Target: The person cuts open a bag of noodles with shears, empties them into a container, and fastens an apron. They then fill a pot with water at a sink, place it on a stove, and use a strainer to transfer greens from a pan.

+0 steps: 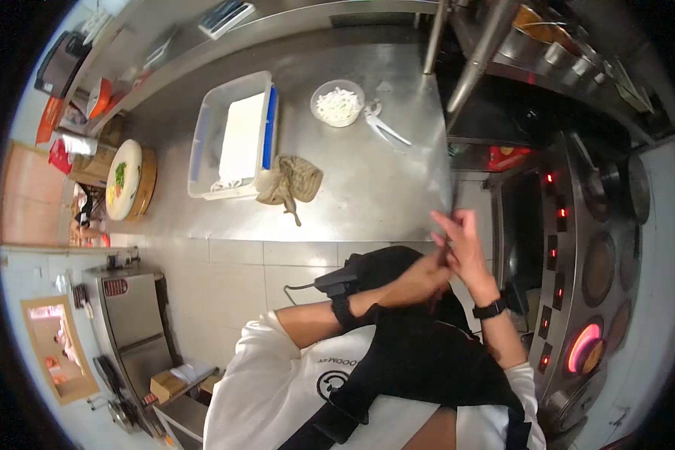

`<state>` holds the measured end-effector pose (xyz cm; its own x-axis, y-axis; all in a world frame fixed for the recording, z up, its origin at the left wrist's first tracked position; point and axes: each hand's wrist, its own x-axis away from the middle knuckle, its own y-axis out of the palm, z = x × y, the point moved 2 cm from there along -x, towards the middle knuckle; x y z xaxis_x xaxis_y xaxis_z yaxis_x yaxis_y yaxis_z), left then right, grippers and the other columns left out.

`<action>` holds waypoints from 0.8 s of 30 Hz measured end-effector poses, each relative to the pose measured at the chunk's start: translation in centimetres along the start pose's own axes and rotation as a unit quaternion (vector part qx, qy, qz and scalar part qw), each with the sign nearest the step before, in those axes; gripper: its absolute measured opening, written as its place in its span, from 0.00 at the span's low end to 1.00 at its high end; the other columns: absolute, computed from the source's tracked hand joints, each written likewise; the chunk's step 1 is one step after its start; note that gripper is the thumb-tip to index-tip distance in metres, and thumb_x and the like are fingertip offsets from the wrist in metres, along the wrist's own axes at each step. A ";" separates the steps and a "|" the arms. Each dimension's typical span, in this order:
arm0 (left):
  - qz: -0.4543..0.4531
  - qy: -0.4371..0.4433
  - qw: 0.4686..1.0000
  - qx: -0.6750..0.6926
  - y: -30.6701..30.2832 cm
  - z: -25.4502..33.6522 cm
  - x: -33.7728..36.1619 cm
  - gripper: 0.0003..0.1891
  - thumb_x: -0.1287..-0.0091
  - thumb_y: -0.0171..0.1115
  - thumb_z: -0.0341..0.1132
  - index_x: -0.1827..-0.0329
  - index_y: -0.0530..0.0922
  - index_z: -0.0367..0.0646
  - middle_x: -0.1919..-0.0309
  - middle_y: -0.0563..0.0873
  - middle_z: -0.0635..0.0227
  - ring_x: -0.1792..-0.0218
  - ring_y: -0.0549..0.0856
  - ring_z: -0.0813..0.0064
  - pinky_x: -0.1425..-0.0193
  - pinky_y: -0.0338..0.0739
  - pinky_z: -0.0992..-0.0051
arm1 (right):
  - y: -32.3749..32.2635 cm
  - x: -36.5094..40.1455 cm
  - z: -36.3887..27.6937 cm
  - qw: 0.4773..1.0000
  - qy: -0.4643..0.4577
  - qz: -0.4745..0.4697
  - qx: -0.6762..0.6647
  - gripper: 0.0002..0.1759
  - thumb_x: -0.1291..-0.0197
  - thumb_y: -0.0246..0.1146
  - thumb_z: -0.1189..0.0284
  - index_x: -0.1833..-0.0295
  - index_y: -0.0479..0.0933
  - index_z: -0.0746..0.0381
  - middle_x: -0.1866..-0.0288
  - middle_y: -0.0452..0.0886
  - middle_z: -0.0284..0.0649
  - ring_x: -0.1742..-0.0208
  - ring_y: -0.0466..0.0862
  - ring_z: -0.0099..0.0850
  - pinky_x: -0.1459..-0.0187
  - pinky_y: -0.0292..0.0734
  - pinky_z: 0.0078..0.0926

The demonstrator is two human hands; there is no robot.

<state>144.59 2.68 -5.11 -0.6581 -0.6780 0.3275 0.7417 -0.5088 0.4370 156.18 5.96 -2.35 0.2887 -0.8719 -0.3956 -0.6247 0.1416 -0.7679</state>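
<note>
My left hand (pixel 425 279) is closed round something thin and dark, partly hidden and blurred. Against it, just off the table's front right corner, my right hand (pixel 466 251) has its fingers stretched out and apart. On the metal table (pixel 367 202) a clear plastic box (pixel 201 154) holds a white block (pixel 243 135) and a blue piece (pixel 268 127). A crumpled brown cloth (pixel 296 180) lies by the box's front right corner. Farther back are a bowl of white pieces (pixel 338 105) and a metal tool with two handles (pixel 386 126).
A round board (pixel 148 180) bearing a pale plate of food (pixel 124 180) stands at the left. At the right is a cooker (pixel 562 262) with red lights and one glowing burner (pixel 586 349). Metal shelving (pixel 431 37) rises behind the table.
</note>
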 end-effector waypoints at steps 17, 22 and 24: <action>0.342 0.151 0.832 -0.410 -21.9 -14.2 -2.7 0.09 0.46 0.52 0.23 0.62 0.74 0.41 0.63 0.75 0.56 0.62 0.76 0.56 0.58 0.71 0.65 | -10.8 6.7 10.4 0.740 0.284 0.358 -0.493 0.20 0.40 0.46 0.59 0.63 0.69 0.67 0.59 0.69 0.42 0.64 0.78 0.38 0.55 0.73 0.32; 0.169 0.044 0.929 -0.325 -13.8 -9.6 -9.4 0.10 0.44 0.52 0.24 0.58 0.75 0.41 0.64 0.74 0.59 0.63 0.76 0.61 0.57 0.72 0.69 | -14.3 9.5 13.6 0.670 0.316 0.460 -0.489 0.12 0.39 0.49 0.66 0.72 0.65 0.60 0.69 0.65 0.31 0.67 0.69 0.24 0.60 0.72 0.28; 0.210 -0.054 0.976 0.013 -14.1 -9.6 -10.1 0.10 0.42 0.51 0.26 0.58 0.75 0.40 0.64 0.74 0.61 0.63 0.76 0.65 0.56 0.71 0.70 | -13.5 10.5 15.0 0.647 0.330 0.453 -0.518 0.15 0.37 0.50 0.64 0.74 0.63 0.60 0.65 0.68 0.35 0.69 0.73 0.27 0.63 0.73 0.24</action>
<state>141.98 11.64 -22.61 -0.3080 -0.7635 0.5676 0.9462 -0.1837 0.2663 178.54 1.90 -3.73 -0.6945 -0.7101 0.1159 -0.5706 0.6417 0.5125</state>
